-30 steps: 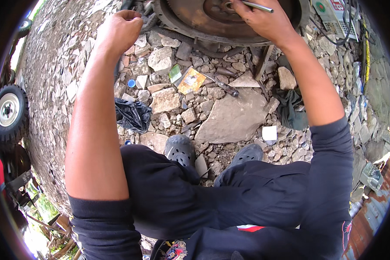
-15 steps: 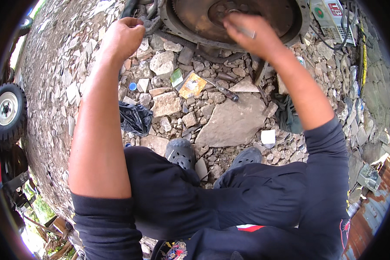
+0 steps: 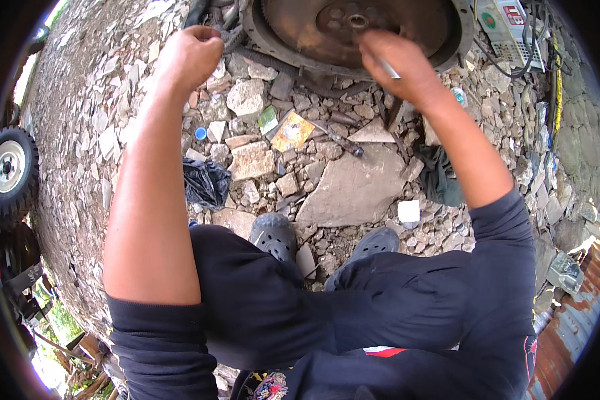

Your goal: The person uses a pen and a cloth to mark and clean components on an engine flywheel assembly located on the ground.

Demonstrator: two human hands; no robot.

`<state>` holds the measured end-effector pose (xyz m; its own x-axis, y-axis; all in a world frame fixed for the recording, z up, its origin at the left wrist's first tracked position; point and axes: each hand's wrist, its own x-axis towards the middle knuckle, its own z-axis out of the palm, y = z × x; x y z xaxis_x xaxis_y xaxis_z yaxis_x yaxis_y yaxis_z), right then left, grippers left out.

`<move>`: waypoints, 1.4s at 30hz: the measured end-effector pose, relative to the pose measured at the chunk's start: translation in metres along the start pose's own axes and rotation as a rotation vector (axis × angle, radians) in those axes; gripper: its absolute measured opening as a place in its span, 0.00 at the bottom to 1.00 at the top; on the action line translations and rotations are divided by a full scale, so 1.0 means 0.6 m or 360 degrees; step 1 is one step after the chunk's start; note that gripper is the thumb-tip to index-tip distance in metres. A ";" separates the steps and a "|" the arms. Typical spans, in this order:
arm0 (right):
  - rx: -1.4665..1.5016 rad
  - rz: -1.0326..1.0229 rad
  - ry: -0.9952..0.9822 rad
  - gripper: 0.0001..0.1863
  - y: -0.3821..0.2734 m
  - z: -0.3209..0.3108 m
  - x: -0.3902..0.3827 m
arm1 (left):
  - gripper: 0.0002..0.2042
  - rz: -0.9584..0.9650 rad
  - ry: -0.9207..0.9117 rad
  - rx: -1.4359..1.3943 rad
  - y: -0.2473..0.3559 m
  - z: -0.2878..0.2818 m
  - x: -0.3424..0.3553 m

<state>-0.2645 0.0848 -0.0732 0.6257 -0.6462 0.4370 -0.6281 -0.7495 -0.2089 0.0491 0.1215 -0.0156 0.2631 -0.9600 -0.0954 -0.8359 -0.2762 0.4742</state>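
Right hand (image 3: 401,65) has slid lower, fingers clamped on a rod (image 3: 389,70), by the top-centre housing (image 3: 255,23) containing a disc (image 3: 300,23); left hand (image 3: 190,57), fingers together.

A round, rusty brown flywheel (image 3: 297,33) has bolt heads (image 3: 337,13) ringing its centre hole; a slim silver rod (image 3: 389,69) slants in front, partly hidden.

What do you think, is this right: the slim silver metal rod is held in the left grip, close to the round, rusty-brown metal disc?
Not quite, the side is wrong. The head view shows the slim silver metal rod in the right grip, close to the round, rusty-brown metal disc.
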 end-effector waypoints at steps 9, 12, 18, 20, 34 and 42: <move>0.0047 0.0047 -0.0006 0.08 -0.007 0.008 -0.019 | 0.19 0.0127 0.0028 0.0021 0.009 0.009 0.000; 0.0032 0.0003 0.0056 0.09 -0.005 -0.012 0.004 | 0.20 0.0032 -0.0070 -0.0122 0.009 0.001 0.015; 0.0015 0.0011 0.0089 0.07 -0.026 -0.017 -0.010 | 0.19 0.0050 -0.0050 -0.0011 0.015 -0.002 -0.003; -0.0108 0.0124 -0.0031 0.08 -0.018 -0.013 -0.006 | 0.20 0.0027 -0.0074 -0.0042 0.013 -0.001 -0.001; -0.0039 0.0220 -0.0120 0.07 -0.037 0.028 -0.042 | 0.20 0.0043 -0.0063 -0.0072 0.004 0.005 0.005; -0.0034 0.0084 -0.0031 0.05 -0.037 0.023 -0.022 | 0.17 0.0076 -0.0076 -0.0230 -0.019 0.010 0.020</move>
<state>-0.2520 0.1078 -0.0864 0.6002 -0.6874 0.4088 -0.6700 -0.7113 -0.2123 0.0585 0.1127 -0.0275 0.1988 -0.9739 -0.1098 -0.7679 -0.2244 0.6000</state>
